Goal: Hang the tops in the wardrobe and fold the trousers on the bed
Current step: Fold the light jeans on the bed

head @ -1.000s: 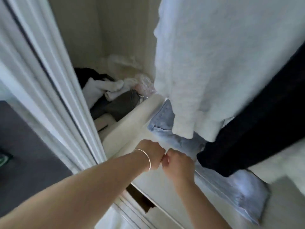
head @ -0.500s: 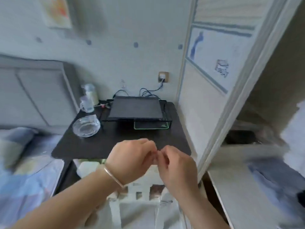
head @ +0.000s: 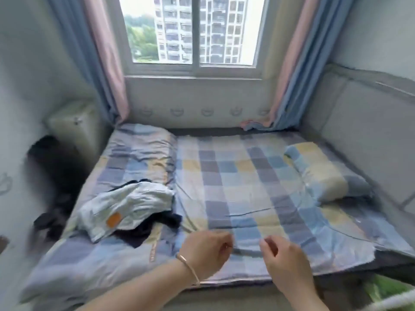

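While the checked blue-and-yellow bed (head: 247,187) fills mid-frame, reach for the crumpled pale-blue garment with an orange patch (head: 125,209) at lower left, lying over dark clothes (head: 143,230); your left hand (head: 205,250) and right hand (head: 283,261), low centre, hang loosely curled, holding nothing.

Your count, by kind

You have two hands, left (head: 207,252) and right (head: 284,263), one bed (head: 247,176), one pillow (head: 323,171), two crumpled garments (head: 128,205).

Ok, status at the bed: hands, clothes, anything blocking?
Left hand and right hand empty, above bed edge. Crumpled clothes pile unfolded, bed's left. Nothing blocking.
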Motion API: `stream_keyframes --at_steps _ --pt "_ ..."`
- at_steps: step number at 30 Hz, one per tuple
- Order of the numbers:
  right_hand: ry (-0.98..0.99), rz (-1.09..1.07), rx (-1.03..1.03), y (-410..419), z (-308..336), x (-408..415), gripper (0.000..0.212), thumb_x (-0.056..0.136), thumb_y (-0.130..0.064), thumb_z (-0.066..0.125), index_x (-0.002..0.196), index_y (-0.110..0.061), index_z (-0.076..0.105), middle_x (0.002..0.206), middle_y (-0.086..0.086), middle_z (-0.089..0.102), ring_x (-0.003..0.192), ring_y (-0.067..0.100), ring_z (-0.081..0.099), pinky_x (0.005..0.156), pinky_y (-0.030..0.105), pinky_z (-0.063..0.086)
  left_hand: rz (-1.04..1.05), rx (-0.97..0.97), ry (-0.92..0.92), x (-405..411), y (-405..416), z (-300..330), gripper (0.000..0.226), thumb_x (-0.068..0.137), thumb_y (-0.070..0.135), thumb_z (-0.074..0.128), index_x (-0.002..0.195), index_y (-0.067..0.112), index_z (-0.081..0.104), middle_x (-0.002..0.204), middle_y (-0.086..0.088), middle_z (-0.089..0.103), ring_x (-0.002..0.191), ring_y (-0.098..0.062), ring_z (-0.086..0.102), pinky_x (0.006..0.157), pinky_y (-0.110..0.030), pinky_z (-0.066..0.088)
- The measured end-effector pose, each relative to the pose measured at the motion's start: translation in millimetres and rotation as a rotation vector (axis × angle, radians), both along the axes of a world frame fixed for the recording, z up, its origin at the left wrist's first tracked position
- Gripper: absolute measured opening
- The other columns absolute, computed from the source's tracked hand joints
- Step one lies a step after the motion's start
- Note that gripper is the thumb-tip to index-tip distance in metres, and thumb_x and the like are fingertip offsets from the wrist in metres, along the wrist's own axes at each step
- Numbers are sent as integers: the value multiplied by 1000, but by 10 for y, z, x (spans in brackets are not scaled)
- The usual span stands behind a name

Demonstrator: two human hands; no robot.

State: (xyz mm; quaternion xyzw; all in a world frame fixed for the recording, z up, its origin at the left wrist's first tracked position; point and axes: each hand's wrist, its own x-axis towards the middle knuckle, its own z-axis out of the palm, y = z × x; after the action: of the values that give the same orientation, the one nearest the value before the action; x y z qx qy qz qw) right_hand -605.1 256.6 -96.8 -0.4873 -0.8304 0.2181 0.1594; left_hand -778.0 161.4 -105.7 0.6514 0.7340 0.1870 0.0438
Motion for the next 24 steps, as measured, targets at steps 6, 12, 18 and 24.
stream_keyframes --at_steps 6,12,18,24 --pt "-72 342 -168 9 -449 -1812 21 91 -32 50 71 -25 53 68 -5 58 69 17 53 60 30 36 360 -227 -94 -1390 -437 -431 23 93 34 40 101 26 60 103 4 65 96 -19 59 73 -29 40" --pt "-201 554 -252 196 -1083 -3179 24 92 -32 46 86 -17 64 83 0 67 78 21 58 66 32 44 624 -306 -162 -2365 -236 -947 21 92 34 43 101 28 61 103 5 66 96 -20 61 75 -31 48" --pt "-330 684 -329 320 -1731 -4174 22 89 -31 46 88 -19 64 83 2 69 80 24 60 69 34 48 843 -522 -273 -3311 -216 -1730 21 92 29 43 101 29 62 110 -2 65 99 -28 60 74 -32 45" --pt "-529 746 -273 702 -2861 -4935 20 90 -28 43 103 -25 59 95 -7 64 85 19 58 64 28 40 875 -747 -251 -4284 -366 -2923 23 93 27 40 110 26 56 117 -2 59 105 -26 56 78 -32 43"
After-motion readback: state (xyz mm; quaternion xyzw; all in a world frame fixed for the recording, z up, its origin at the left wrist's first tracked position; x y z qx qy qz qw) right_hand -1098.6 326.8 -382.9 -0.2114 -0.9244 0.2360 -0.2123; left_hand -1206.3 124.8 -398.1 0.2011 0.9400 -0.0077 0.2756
